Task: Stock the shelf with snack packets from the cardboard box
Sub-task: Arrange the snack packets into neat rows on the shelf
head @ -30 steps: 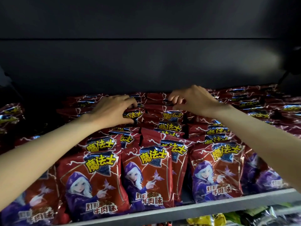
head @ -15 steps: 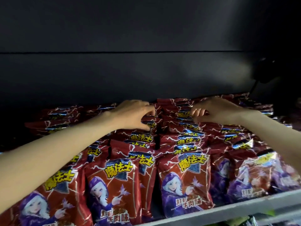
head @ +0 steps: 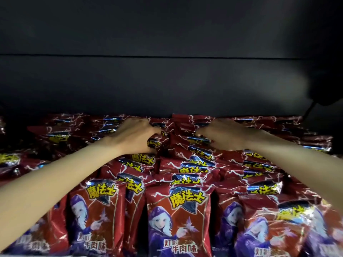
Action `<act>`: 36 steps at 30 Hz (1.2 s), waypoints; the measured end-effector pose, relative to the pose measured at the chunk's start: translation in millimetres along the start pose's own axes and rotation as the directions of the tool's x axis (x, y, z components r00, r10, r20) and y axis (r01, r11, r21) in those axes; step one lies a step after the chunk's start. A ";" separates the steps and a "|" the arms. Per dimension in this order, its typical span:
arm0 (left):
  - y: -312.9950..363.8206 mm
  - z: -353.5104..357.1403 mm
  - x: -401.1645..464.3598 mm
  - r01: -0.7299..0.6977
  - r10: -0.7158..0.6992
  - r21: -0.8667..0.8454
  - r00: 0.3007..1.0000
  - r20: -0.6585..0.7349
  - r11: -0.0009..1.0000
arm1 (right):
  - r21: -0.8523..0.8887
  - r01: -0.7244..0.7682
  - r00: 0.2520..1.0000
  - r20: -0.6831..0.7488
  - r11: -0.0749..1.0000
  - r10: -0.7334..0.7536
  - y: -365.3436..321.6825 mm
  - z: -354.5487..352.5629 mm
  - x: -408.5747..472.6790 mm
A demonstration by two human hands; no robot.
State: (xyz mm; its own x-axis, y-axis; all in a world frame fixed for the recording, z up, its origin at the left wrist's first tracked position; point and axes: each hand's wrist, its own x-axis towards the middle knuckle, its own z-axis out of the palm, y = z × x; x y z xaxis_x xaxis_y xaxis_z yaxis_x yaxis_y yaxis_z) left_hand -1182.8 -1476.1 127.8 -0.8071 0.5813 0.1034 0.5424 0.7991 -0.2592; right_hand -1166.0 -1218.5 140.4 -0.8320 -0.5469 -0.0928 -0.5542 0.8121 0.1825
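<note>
The fingertips of both hands are hidden among the red snack packets, which are packed upright in rows along the dark shelf (its front edge is now out of view). The left hand is curled round a rear packet; the right hand's fingers are bent onto packet tops, grip unclear.

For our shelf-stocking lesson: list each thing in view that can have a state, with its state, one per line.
Snack packets: sealed, standing upright in crowded rows.
Left hand: fingers curled round a back-row packet.
Right hand: fingers curled on back-row packet tops.
Shelf back wall: dark, bare.
</note>
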 end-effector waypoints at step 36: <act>25.3 -20.0 63.7 -0.273 0.261 -0.242 0.962 -0.083 0.931 | 0.428 -0.172 0.881 -0.336 0.887 0.333 36.4 -1.8 -52.7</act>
State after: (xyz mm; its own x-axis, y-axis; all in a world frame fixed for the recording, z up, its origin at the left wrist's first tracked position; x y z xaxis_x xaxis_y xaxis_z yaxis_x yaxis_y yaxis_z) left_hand -1215.8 -1415.8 147.1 -0.6154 0.7803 0.1110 0.7821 0.6221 -0.0372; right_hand -1142.4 -1160.5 153.8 -0.9094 -0.2800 0.3076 -0.3592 0.9015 -0.2413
